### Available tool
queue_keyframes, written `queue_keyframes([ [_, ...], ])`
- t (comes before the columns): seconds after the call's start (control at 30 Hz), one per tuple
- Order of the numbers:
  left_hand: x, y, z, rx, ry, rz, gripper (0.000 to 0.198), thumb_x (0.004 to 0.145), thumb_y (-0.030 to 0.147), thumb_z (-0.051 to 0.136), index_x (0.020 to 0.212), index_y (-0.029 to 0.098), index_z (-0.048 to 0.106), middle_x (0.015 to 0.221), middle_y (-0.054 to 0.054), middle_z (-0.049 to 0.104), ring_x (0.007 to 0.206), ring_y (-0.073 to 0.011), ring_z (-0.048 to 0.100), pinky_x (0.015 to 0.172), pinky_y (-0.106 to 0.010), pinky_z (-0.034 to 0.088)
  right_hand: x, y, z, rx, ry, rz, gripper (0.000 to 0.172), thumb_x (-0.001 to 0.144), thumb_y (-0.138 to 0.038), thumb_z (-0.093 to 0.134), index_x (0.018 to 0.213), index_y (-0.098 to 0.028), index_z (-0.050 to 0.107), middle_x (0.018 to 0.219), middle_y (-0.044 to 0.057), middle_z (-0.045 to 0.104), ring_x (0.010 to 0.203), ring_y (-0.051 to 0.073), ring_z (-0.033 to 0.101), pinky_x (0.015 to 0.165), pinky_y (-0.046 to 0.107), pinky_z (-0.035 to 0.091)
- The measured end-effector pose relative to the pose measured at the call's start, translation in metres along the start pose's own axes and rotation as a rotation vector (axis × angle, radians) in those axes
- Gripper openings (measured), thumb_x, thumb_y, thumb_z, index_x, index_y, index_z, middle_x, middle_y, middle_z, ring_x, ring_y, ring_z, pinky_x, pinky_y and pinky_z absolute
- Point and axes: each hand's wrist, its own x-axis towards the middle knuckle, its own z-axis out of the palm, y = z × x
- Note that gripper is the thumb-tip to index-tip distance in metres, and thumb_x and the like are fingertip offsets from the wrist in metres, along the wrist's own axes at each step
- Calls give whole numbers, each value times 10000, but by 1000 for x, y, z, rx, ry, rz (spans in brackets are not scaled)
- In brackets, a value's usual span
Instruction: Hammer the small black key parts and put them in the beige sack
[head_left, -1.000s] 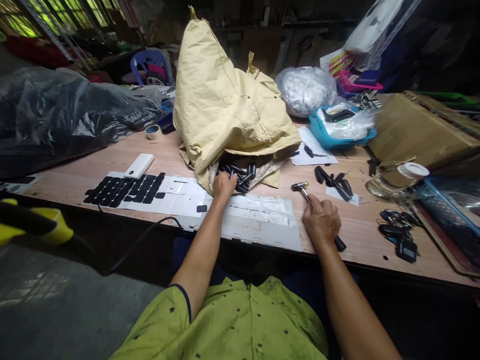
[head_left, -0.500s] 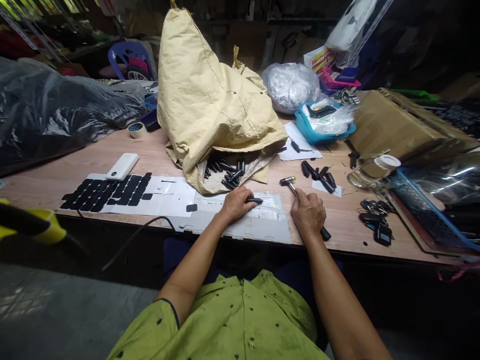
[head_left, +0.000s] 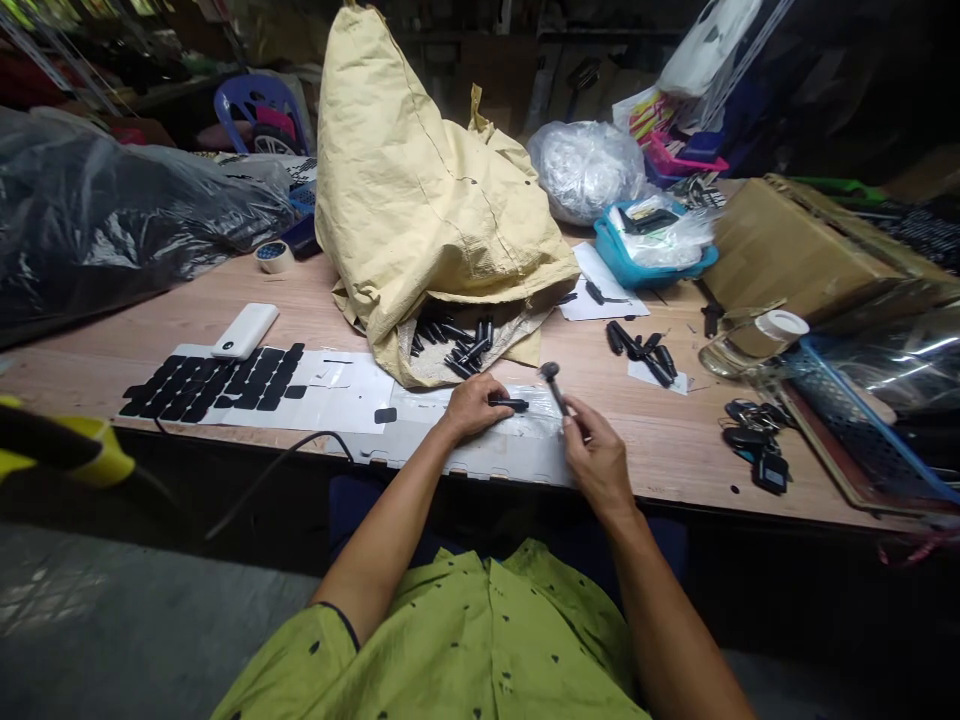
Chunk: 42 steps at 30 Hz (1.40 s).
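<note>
The left hand (head_left: 474,408) has its grip closed on a slim black piece (head_left: 511,404), whose free end points right; the piece lies just above or on a pale board (head_left: 517,460) at the front edge of the wooden worktop (head_left: 675,455) — whether it touches the board I cannot tell. The right hand (head_left: 598,455) has its grip wrapped round the handle of a small hammer (head_left: 555,386); the hammer tilts up and to the left, its head near the black piece but apart from it.

Behind the left hand stands a big tan sack (head_left: 427,190), with similar black pieces (head_left: 472,350) loose in its open mouth; more black parts (head_left: 637,348) lie beyond the right hand, partly on white paper (head_left: 675,381); to the left, a white device (head_left: 246,331) rests against rows of black stickers (head_left: 217,388); a bunch of keys (head_left: 754,442) lies at far right.
</note>
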Motion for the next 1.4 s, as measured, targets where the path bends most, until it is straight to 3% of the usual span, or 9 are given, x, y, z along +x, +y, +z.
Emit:
queue_keyframes([
  [0.1,0,1,0,0,6,-13,115,737,243,802,838,207,760,864,-13,672,886,-196,617,817,-299,486,-17,-18,7,97,-90,-70,352,963,-292,483,1219,-252,721,1083,76,750,976,208,689,870,339,555],
  [0.23,1,2,0,1,5,-12,100,722,216,810,793,203,740,829,-3,653,859,-188,607,801,-293,473,-26,-26,10,93,-99,-94,360,976,-274,471,1239,-268,717,1074,74,753,1014,211,699,871,336,566],
  [0.4,2,2,2,10,24,-10,76,731,212,797,770,200,733,813,-1,651,849,-182,610,784,-286,470,-29,-21,10,66,-119,-81,361,971,-264,472,1228,-260,726,1023,73,757,948,211,706,841,341,572],
  [0.6,2,1,4,-22,28,-10,90,730,224,802,804,201,756,835,-7,672,864,-187,621,801,-294,485,-26,-21,5,71,-40,-61,355,977,-279,476,1237,-259,717,1106,76,754,1050,210,692,907,347,563],
  [0.9,2,-1,4,-11,29,0,93,739,228,788,823,201,760,859,-18,685,903,-203,631,839,-314,497,-23,-2,5,27,-29,-9,355,953,-282,465,1177,-247,738,1082,79,754,1015,215,686,871,347,548],
  [1.03,1,0,2,3,24,9,87,743,245,778,819,210,756,863,-17,685,916,-212,631,839,-321,497,1,12,-2,-167,40,44,368,938,-237,478,1204,-248,733,1021,74,728,924,210,652,764,316,496],
  [1.2,0,-2,0,7,13,20,79,762,270,759,817,215,750,866,-18,682,901,-212,625,834,-326,492,30,37,-4,-522,45,83,341,909,-173,552,1169,-248,759,854,65,622,802,193,523,643,284,336],
  [1.4,1,-8,-3,-29,14,80,119,811,326,719,800,207,729,809,-15,655,845,-198,606,798,-314,476,34,42,6,-688,97,20,323,926,-159,540,1157,-238,751,833,65,542,767,185,417,631,296,243],
])
